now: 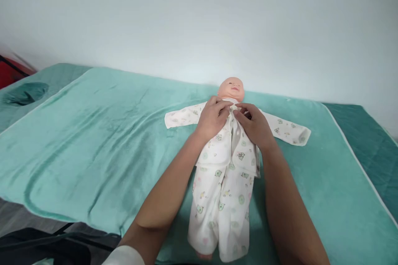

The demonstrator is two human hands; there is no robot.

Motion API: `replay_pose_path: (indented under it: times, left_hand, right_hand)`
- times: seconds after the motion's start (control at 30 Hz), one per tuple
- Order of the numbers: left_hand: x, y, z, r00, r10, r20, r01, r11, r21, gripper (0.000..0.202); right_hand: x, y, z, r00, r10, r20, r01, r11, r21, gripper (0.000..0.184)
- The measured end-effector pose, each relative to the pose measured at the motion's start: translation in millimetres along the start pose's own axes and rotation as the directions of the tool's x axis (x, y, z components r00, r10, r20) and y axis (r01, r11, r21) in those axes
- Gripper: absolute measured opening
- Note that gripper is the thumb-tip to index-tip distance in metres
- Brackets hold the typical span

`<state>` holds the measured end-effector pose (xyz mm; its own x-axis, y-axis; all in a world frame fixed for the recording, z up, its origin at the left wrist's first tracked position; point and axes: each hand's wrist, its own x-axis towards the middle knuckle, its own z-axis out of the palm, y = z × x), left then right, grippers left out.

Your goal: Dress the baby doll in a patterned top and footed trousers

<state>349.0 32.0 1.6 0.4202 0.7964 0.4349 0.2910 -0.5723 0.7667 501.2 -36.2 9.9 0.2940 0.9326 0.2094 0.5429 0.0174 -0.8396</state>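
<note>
A baby doll [231, 87] lies on its back on a teal blanket [102, 140], head toward the wall. It wears a white printed top [217, 140] with sleeves spread out and matching trousers [222, 211]. My left hand [213, 116] pinches the left edge of the top's front at the doll's neck. My right hand [255, 125] pinches the other edge beside it, fingers bent. The two hands almost touch at the collar. Below them the top's front stands slightly apart.
The blanket covers a table whose near edge runs along the lower left. A darker green quilted cover [370, 149] shows at right and far left, with a crumpled green cloth [26, 92] on it. A white wall rises behind.
</note>
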Motion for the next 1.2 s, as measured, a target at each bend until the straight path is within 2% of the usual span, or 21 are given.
replay_pose_path:
  times: [0.07, 0.17, 0.27, 0.33, 0.43, 0.53, 0.67, 0.73, 0.9, 1.03, 1.2]
  left_hand:
    - [-10.0, 0.3, -0.9, 0.999, 0.023, -0.046, -0.023, 1.0, -0.006, 0.02]
    - [-22.8, -0.2, -3.7, 0.995, 0.068, -0.072, -0.069, 0.998, -0.009, 0.016]
    - [-25.2, -1.6, -6.1, 0.996, 0.081, -0.047, -0.082, 0.996, -0.023, 0.011]
    - [-22.0, -2.1, -7.5, 0.998, 0.065, -0.01, -0.066, 0.997, -0.031, 0.006]
    - [-16.5, -1.1, -9.2, 0.998, 0.035, 0.042, -0.033, 0.998, -0.051, 0.003]
    - [-14.7, 2.5, -9.6, 0.998, 0.02, 0.058, -0.017, 0.998, -0.055, 0.004]
    - [-15.8, 10.8, -7.3, 0.999, 0.012, 0.045, -0.007, 0.996, -0.094, 0.006]
    - [-16.5, 15.7, -5.1, 1.0, -0.019, 0.015, 0.021, 0.989, -0.147, 0.007]
    - [-18.7, 25.0, 2.0, 0.994, -0.101, -0.047, 0.089, 0.973, -0.213, 0.006]
    - [-20.1, 24.5, 5.9, 0.989, -0.141, -0.043, 0.133, 0.979, -0.156, 0.007]
    - [-20.1, 19.7, 5.6, 0.986, -0.162, -0.032, 0.154, 0.972, -0.177, 0.008]
  right_hand:
    - [-10.5, -8.2, -0.6, 0.999, 0.045, -0.013, -0.046, 0.997, -0.063, 0.042]
    - [-25.2, -23.0, 0.9, 0.994, 0.085, -0.062, -0.097, 0.971, -0.217, 0.039]
    - [-34.9, -34.5, 6.0, 0.989, 0.104, -0.106, -0.135, 0.93, -0.342, 0.03]
    - [-38.3, -37.9, 9.6, 0.984, 0.12, -0.132, -0.16, 0.922, -0.353, 0.027]
    - [-39.8, -35.3, 10.8, 0.977, 0.137, -0.163, -0.174, 0.954, -0.245, 0.024]
    - [-38.4, -24.8, 5.9, 0.969, 0.184, -0.167, -0.197, 0.978, -0.064, 0.022]
    - [-35.0, -10.2, -0.2, 0.956, 0.257, -0.14, -0.217, 0.943, 0.25, 0.022]
    - [-33.8, -8.6, 0.3, 0.957, 0.253, -0.145, -0.192, 0.921, 0.338, 0.023]
    - [-36.2, -17.7, 6.4, 0.961, 0.226, -0.157, -0.149, 0.909, 0.39, 0.026]
    - [-40.7, -21.3, 8.7, 0.957, 0.248, -0.149, -0.17, 0.9, 0.401, 0.028]
    - [-40.9, -20.7, 9.6, 0.97, 0.216, -0.115, -0.162, 0.917, 0.363, 0.03]
